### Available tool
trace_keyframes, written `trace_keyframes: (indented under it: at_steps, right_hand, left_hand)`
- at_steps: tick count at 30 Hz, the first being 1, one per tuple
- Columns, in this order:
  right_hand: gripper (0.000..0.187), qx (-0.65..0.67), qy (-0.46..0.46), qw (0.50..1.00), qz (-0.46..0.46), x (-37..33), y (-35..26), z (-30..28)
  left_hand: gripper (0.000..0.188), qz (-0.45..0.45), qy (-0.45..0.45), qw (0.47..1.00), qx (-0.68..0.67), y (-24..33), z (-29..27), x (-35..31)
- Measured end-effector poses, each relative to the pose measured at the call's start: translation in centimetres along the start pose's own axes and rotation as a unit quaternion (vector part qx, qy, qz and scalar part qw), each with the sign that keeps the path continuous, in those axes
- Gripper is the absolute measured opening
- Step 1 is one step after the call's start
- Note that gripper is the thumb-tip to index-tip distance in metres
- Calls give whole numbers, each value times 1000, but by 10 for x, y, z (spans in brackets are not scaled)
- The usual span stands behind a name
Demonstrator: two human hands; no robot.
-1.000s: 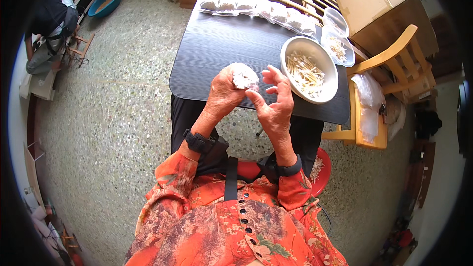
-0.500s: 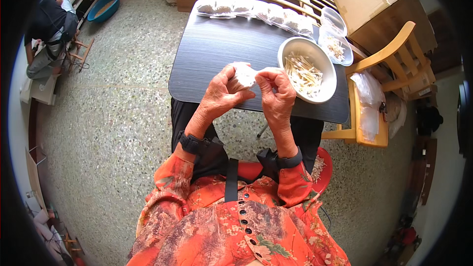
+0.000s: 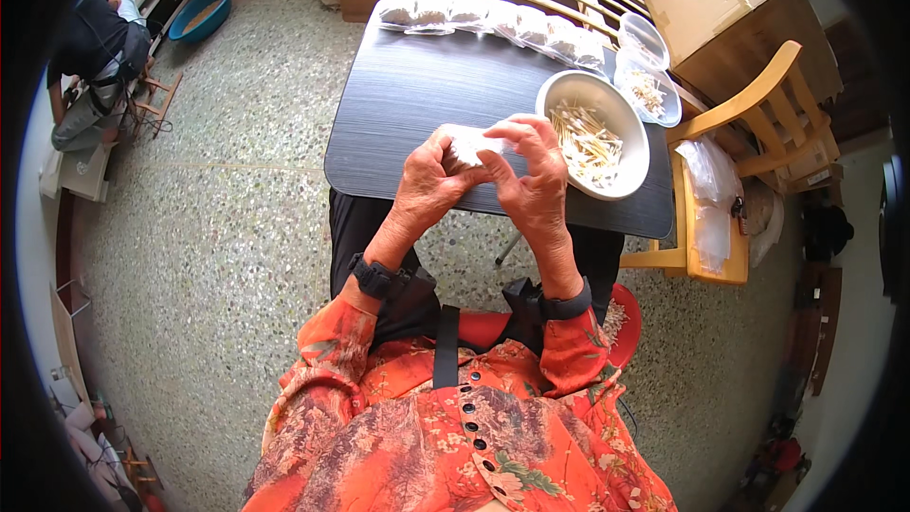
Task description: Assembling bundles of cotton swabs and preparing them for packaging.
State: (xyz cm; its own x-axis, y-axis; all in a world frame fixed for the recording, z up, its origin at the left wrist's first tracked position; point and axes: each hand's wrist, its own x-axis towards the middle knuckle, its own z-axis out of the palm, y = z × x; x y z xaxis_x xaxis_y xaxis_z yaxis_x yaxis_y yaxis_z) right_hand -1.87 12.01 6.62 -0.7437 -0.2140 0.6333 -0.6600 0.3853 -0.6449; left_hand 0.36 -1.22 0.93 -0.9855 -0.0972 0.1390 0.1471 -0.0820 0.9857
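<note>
A tight bundle of cotton swabs point(image 3: 462, 148), its white tips turned up, is held above the near part of the dark table. My left hand point(image 3: 424, 188) is closed around its left side, fingers behind and thumb in front. At its right side my right hand point(image 3: 536, 171) reaches in with thumb and bent fingers touching it; I cannot tell whether clear plastic wraps it. Just right of that hand, a white bowl point(image 3: 633, 163) holds many loose cotton swabs point(image 3: 590, 144). Along the table's far edge lies a row of filled clear bags point(image 3: 468, 11).
Two clear plastic tubs point(image 3: 667, 110) stand right of the bowl, one with swabs. A wooden chair point(image 3: 725, 270) carrying plastic bags and a cardboard box point(image 3: 720, 0) are at the right. Below my right arm sits a red basin point(image 3: 627, 341). Another person point(image 3: 100, 47) works at far left.
My right hand has turned and spread its fingers over the bundle's right side, where it pinched at the edge before. The left hand keeps its grip, the bundle slightly tilted.
</note>
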Motion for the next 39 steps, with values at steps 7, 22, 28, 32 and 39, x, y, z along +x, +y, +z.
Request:
trace_keyframes:
  at_steps: [7, 22, 28, 32, 39]
  right_hand:
    - [19, -71, -42, 995, -60, 1, 3, 6]
    - [11, -54, -43, 996, -49, 4, 2, 9]
    - [11, 14, -14, 1000, 17, 6, 3, 3]
    - [10, 18, -35, 999, 22, 10, 7, -4]
    - [10, 49, -39, 998, 33, 5, 8, -2]
  left_hand:
    - [34, -16, 5, 998, 64, 4, -1, -1]
    - [36, 0, 3, 996, 90, 15, -2, -3]
    - [40, 32, -33, 997, 67, 15, -3, -3]
    - [40, 58, -67, 995, 39, 13, -13, 1]
    - [38, -9, -89, 995, 37, 6, -14, 2]
